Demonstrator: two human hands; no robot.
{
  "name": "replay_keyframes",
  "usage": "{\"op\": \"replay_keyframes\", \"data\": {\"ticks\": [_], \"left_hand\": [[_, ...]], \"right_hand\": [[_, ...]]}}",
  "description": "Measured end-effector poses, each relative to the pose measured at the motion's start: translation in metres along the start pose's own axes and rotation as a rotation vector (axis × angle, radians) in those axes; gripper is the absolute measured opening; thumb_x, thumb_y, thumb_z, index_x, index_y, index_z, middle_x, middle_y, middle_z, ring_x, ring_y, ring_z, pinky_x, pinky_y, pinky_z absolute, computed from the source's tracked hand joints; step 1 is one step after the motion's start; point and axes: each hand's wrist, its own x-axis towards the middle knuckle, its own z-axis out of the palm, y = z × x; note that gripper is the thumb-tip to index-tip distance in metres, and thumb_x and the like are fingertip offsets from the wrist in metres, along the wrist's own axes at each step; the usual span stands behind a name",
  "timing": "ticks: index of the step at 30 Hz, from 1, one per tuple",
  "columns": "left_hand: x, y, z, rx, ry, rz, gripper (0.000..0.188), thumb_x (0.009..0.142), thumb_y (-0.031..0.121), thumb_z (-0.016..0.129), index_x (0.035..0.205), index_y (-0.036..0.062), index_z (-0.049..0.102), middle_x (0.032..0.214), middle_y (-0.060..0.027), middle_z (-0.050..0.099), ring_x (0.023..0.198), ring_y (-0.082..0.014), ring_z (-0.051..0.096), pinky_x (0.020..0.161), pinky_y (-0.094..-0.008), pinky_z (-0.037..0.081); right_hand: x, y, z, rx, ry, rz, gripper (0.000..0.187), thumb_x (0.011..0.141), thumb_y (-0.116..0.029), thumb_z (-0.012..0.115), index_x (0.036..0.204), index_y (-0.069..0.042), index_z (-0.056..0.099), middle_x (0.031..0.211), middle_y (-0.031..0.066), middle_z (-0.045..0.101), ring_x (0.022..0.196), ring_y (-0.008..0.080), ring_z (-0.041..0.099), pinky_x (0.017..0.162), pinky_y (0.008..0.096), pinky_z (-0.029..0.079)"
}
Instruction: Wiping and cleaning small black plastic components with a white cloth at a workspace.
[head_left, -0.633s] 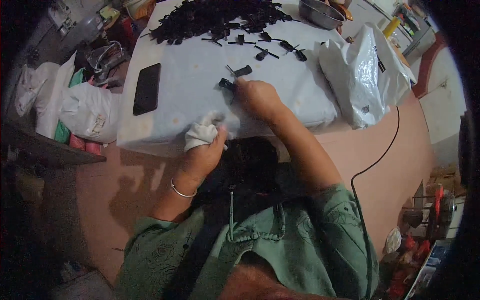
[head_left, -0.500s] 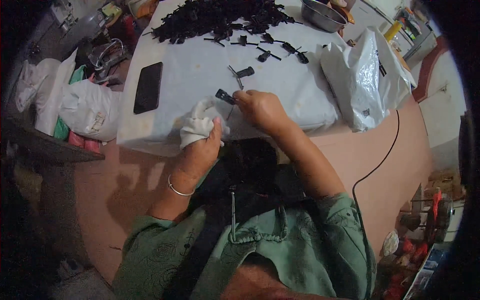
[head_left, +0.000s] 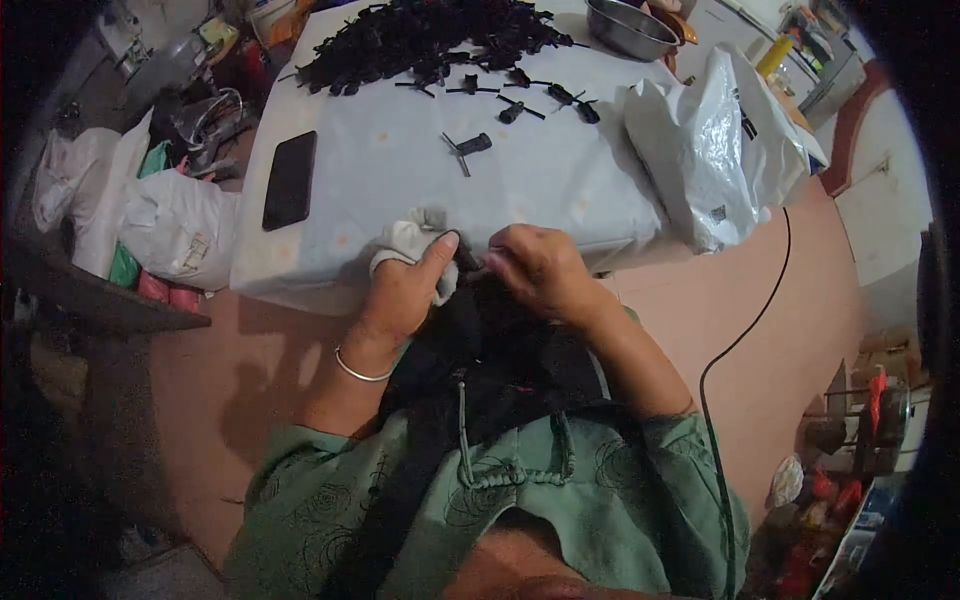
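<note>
My left hand (head_left: pixel 408 290) is closed round a crumpled white cloth (head_left: pixel 405 240). Under its thumb, against the cloth, shows a small black plastic part (head_left: pixel 464 252), partly hidden. Just to the right, my right hand (head_left: pixel 545 272) is closed with its fingertips pinched beside that part; whatever they hold is hidden. Both hands are at the near edge of the white-covered table (head_left: pixel 370 180). Beyond them lies a single black part with thin arms (head_left: pixel 470 147). A large heap of similar black parts (head_left: pixel 420 45) covers the far side, with several loose ones before it.
A black phone (head_left: pixel 290 180) lies at the table's left. On the right stands a white plastic bag (head_left: pixel 700 150), with a metal bowl (head_left: pixel 632 30) behind it. Stuffed white bags (head_left: pixel 180 220) sit on a low shelf at left. A black cable (head_left: pixel 745 350) hangs at right.
My right hand has brought the black part down and toward me, to the cloth in my left hand. My left thumb now lies over the part. The view has shifted slightly.
</note>
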Motion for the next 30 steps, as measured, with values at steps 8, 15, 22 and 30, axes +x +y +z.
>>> {"op": "replay_keyframes", "data": {"ticks": [8,15,22,30], "left_hand": [[-0.001,0.004,0.009,0.107,-0.311,0.074,0.022,0.081,0.010,0.058,0.099,0.0009,0.051,0.080,-0.0019,0.056,0.069,-0.0091,0.050,0.059,-0.0237,0.043],[0.002,-0.015,0.009,-0.077,-0.327,0.067,0.024,0.080,0.004,0.054,0.104,0.0016,0.049,0.087,-0.0032,0.055,0.075,-0.0084,0.052,0.061,-0.0228,0.044],[-0.016,0.012,0.012,0.200,-0.261,0.183,0.018,0.081,0.004,0.051,0.099,0.0016,0.050,0.076,-0.0023,0.055,0.054,-0.0065,0.049,0.045,-0.0223,0.040],[-0.012,0.019,0.015,0.014,-0.210,-0.024,0.028,0.082,0.005,0.053,0.109,0.0013,0.047,0.080,-0.0033,0.056,0.056,-0.0059,0.052,0.045,-0.0195,0.042]], "right_hand": [[-0.004,-0.003,0.001,-0.083,-0.105,-0.335,0.018,0.067,-0.010,0.067,0.082,-0.006,0.057,0.061,0.0069,0.052,0.053,0.0246,0.053,0.048,0.0335,0.044],[-0.006,-0.008,0.004,0.081,-0.059,-0.268,0.017,0.068,-0.008,0.065,0.083,-0.007,0.056,0.063,0.0071,0.054,0.052,0.0238,0.053,0.049,0.0322,0.044],[0.002,-0.024,0.005,0.234,0.228,0.328,0.019,0.076,-0.013,0.063,0.072,-0.002,0.049,0.054,0.0037,0.046,0.048,0.0092,0.041,0.045,0.0237,0.036],[-0.007,-0.020,-0.001,0.254,-0.070,0.345,0.026,0.085,-0.020,0.053,0.071,0.001,0.049,0.053,0.0110,0.046,0.048,0.0178,0.043,0.048,0.0309,0.038]]}}
